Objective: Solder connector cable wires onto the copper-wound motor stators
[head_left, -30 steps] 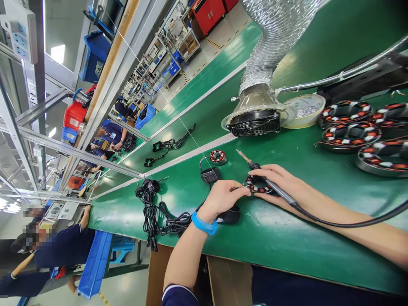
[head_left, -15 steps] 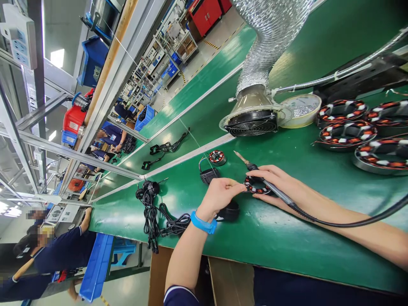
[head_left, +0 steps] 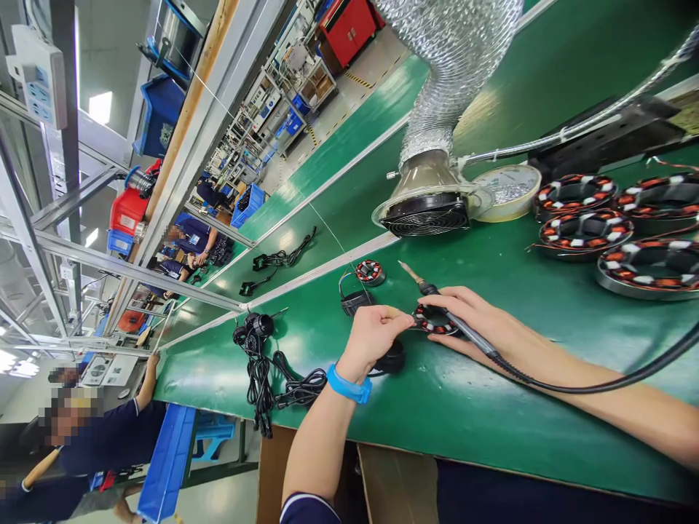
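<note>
My right hand (head_left: 475, 316) grips a soldering iron (head_left: 464, 329) together with a small ring-shaped motor stator (head_left: 435, 320) wound in copper wire. The iron's tip points up and left, away from the stator. My left hand (head_left: 374, 335), with a blue wristband (head_left: 348, 384), pinches at the stator's left edge; what lies between its fingertips is too small to make out. Behind this hand is a black round housing (head_left: 357, 300) with thin wires leading to another small stator (head_left: 370, 272). A second black round part (head_left: 390, 359) is partly hidden by the left hand.
A fan (head_left: 426, 217) under a silver duct (head_left: 437, 102) stands beyond the hands, beside a round tub (head_left: 507, 191). Several larger stators (head_left: 649, 268) sit at right. Black cabled parts (head_left: 259, 364) lie at left. Co-workers (head_left: 109, 444) are at the far left.
My left fingertips have moved slightly left, from touching the stator's edge to just off it. The right hand keeps its hold on iron and stator. The view has shifted a little.
</note>
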Available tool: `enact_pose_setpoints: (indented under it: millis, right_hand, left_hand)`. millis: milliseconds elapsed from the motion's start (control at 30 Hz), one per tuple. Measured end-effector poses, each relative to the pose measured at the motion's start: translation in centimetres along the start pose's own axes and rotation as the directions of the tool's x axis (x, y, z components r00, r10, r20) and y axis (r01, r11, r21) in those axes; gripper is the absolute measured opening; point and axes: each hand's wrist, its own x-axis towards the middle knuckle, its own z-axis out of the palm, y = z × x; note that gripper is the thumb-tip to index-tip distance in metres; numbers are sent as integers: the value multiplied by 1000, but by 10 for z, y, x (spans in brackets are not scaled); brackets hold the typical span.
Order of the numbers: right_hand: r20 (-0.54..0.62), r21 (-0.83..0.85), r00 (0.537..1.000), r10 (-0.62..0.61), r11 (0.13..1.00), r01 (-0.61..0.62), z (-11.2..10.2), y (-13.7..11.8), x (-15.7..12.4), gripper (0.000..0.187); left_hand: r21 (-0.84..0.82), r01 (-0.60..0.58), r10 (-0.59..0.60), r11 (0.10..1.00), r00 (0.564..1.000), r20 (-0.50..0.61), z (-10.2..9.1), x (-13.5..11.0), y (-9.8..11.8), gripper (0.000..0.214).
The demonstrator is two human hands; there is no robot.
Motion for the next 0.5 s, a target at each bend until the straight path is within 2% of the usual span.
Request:
enact_pose_setpoints:
  millis: [200, 333, 500]
  right_hand:
    - [-44, -27, 999, 10, 1000, -12, 9, -2, -4, 40]
    - [-40, -41, 999, 22, 999, -24, 8, -7, -5, 40]
    - [-46, -46, 999, 23, 999, -25, 6, -9, -6, 40]
  left_hand:
    - [-12, 58, -59, 998, 992, -108, 2, -2, 6, 23]
    - [-39, 104, -108, 994, 987, -116, -2, -6, 8, 18]
    - [-16, 83, -84, 996, 993, -85, -1, -4, 4, 16]
